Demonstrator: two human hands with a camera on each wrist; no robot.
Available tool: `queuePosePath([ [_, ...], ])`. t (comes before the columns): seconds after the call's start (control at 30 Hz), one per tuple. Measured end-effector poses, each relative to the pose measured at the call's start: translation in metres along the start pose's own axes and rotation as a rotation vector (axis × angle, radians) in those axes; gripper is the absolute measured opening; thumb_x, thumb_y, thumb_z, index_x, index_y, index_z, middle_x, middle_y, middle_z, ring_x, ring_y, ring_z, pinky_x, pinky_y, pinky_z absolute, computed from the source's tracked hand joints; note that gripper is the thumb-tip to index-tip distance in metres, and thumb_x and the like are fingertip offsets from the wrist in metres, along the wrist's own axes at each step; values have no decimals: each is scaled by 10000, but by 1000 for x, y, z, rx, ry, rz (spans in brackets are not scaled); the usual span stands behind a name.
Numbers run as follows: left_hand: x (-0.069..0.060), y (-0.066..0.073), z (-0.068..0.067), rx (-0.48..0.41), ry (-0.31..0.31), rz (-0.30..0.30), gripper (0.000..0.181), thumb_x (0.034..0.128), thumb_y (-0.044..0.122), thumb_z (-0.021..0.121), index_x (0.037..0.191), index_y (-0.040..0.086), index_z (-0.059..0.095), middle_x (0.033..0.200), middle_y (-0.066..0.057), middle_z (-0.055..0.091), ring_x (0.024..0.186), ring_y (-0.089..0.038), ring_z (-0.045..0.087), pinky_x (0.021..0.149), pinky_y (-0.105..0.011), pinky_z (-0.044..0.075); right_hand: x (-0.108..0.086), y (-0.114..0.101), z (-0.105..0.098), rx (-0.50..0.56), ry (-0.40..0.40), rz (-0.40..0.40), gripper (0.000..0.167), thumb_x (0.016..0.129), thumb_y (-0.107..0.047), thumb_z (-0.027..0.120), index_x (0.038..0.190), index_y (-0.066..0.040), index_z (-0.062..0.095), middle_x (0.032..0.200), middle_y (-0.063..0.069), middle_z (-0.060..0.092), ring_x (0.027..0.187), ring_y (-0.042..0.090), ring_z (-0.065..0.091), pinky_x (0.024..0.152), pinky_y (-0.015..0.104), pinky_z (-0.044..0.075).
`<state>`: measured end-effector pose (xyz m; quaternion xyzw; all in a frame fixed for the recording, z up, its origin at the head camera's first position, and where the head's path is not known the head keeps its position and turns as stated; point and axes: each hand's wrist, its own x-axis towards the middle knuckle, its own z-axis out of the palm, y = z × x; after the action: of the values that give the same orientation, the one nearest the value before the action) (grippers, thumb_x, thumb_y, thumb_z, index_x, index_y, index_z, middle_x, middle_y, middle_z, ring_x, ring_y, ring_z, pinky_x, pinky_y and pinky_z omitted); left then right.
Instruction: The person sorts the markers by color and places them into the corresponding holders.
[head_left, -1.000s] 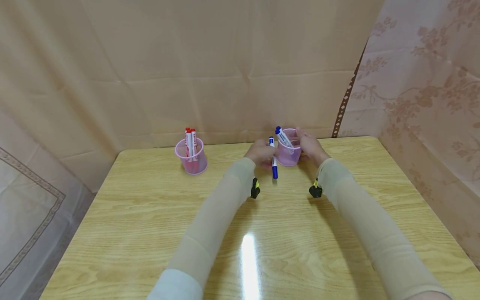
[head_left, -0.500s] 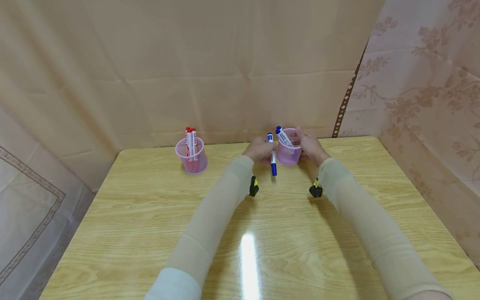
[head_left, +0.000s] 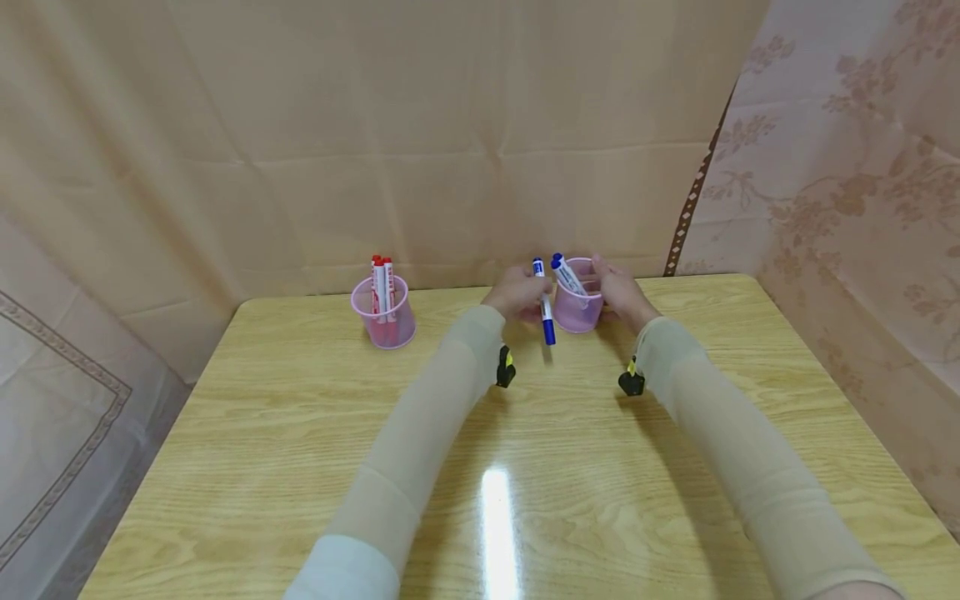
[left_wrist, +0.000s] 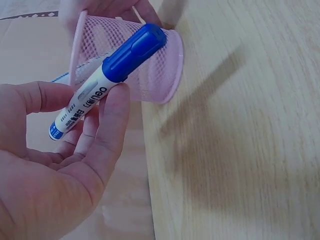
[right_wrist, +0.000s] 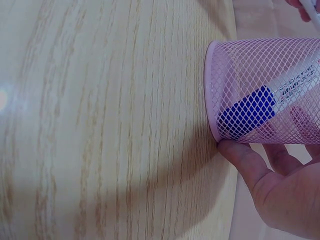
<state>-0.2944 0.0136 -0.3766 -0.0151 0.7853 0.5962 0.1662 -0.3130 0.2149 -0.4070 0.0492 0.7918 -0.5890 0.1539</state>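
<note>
My left hand (head_left: 517,293) pinches a white marker with a blue cap (left_wrist: 95,92) between thumb and fingers, just left of the right-hand pink mesh pen cup (head_left: 576,312). The marker is tilted, its capped end lower and toward me, raised off the table. With my right hand (head_left: 624,298) I hold that cup by its right side, thumb low near the base (right_wrist: 245,159). The cup stands upright on the table. Inside it lean blue markers (head_left: 567,275), one with its blue cap (right_wrist: 247,112) at the bottom.
A second pink mesh cup (head_left: 401,325) stands to the left on the wood-grain table (head_left: 300,433), with several red markers (head_left: 382,287) upright in it. Beige curtain cloth (head_left: 450,167) hangs right behind the table's back edge.
My left hand has moved slightly back and to the left, raising the marker a little. My right hand and the cup have stayed in place.
</note>
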Motion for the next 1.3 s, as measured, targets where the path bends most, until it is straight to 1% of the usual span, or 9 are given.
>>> queuePosePath([
  [0.13, -1, 4, -1, -9, -32, 3, 141, 954, 167, 641, 905, 38, 610, 882, -77, 589, 744, -281, 684, 832, -478, 590, 0, 0, 0, 1, 3, -4, 712, 1065, -592, 184, 1534, -105, 408, 1558, 184, 403, 1401, 372, 400, 1093, 578, 383],
  [0.2, -3, 7, -1, -19, -55, -1, 144, 953, 160, 641, 930, 19, 622, 893, -80, 601, 754, -277, 689, 843, -474, 588, 0, 0, 0, 2, 3, -3, 703, 1070, -581, 184, 1533, -102, 409, 1557, 187, 402, 1399, 377, 401, 1094, 579, 382],
  [0.4, -3, 10, -1, -41, -79, -3, 197, 963, 159, 637, 1042, -22, 637, 956, -111, 625, 754, -261, 682, 857, -466, 584, 1, 0, 0, -1, 8, 4, 697, 1073, -576, 178, 1536, -110, 408, 1558, 186, 401, 1412, 373, 386, 1099, 586, 374],
  [0.6, -4, 18, -7, -68, -100, 31, 171, 954, 145, 625, 1027, -10, 633, 1073, -161, 670, 726, -234, 668, 776, -394, 607, 2, 0, 1, 1, 14, 17, 707, 1064, -596, 180, 1541, -126, 410, 1561, 180, 401, 1423, 367, 374, 1108, 588, 360],
  [0.77, -4, 25, -11, -76, -115, 44, 180, 987, 172, 612, 1042, 0, 619, 1135, -186, 677, 755, -216, 659, 720, -337, 609, 1, 0, 2, 20, 12, 21, 712, 1064, -595, 183, 1547, -119, 400, 1565, 191, 391, 1425, 373, 369, 1117, 587, 348],
  [0.9, -4, 29, -11, -89, -114, 39, 183, 997, 175, 612, 1050, 0, 622, 1107, -182, 687, 761, -195, 664, 717, -333, 610, 0, -1, 2, 21, 8, 25, 730, 1056, -608, 169, 1552, -122, 393, 1571, 189, 382, 1428, 371, 366, 1115, 583, 353],
  [1.03, -3, 30, -9, -126, -117, 43, 176, 993, 147, 601, 1052, -18, 624, 1008, -151, 690, 734, -181, 667, 719, -346, 611, -1, -1, 2, 19, 9, 25, 728, 1057, -608, 174, 1558, -124, 384, 1571, 189, 382, 1426, 374, 367, 1114, 584, 353],
  [1.2, -2, 32, -7, -170, -109, 58, 186, 996, 156, 576, 1067, -14, 604, 906, -113, 657, 691, -174, 667, 688, -328, 610, -1, -2, 2, 21, 11, 26, 712, 1065, -595, 184, 1559, -121, 382, 1566, 193, 386, 1421, 377, 372, 1118, 585, 347],
  [1.3, -3, 33, -7, -180, -103, 65, 210, 1005, 179, 570, 1087, -12, 600, 915, -121, 644, 684, -179, 670, 676, -323, 609, 0, -2, 2, 24, 10, 32, 722, 1059, -605, 177, 1556, -126, 384, 1568, 188, 382, 1423, 370, 370, 1118, 583, 348],
])
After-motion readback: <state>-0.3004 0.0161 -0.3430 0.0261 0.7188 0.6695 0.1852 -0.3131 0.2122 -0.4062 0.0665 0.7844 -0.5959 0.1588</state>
